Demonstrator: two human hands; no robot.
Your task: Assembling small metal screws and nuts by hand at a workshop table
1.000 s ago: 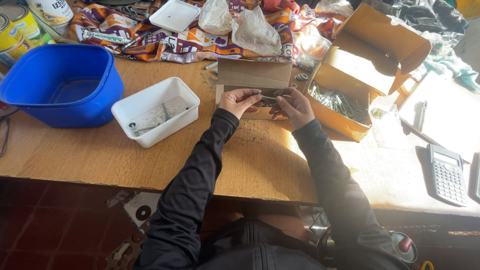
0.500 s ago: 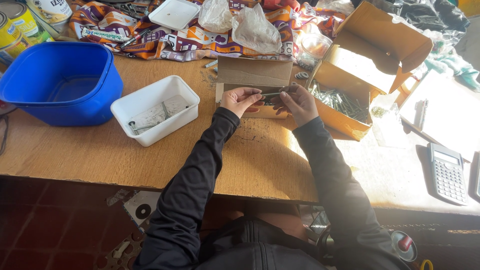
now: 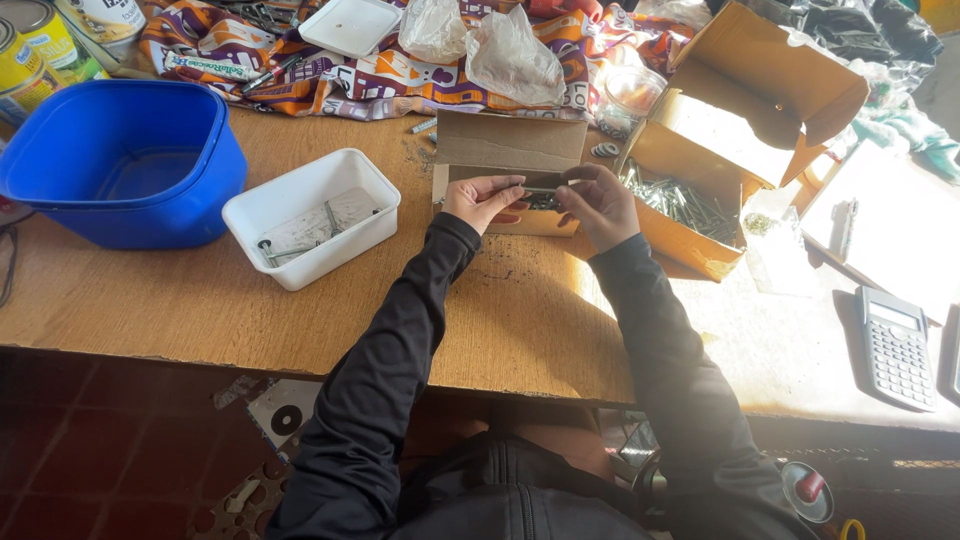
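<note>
My left hand [image 3: 482, 200] and my right hand [image 3: 598, 205] are raised together over a small open cardboard box [image 3: 508, 150] on the wooden table [image 3: 520, 310]. Between their fingertips they hold a thin metal bolt [image 3: 540, 189], lying level, one hand at each end. Small dark metal parts lie in the box under the hands. Left of my left hand stands a white plastic tub [image 3: 312, 229] with a few bolts in it.
A blue plastic basin [image 3: 120, 160] stands at the left. A larger open cardboard box [image 3: 735, 140] with long metal pieces is at the right. Patterned cloth [image 3: 330, 85], plastic bags [image 3: 512, 55], a white lid [image 3: 352, 24] and tins [image 3: 30, 60] lie at the back. A calculator [image 3: 895, 345] sits far right.
The hands stay at the small box with the thin metal piece between them; the fingers have shifted only slightly.
</note>
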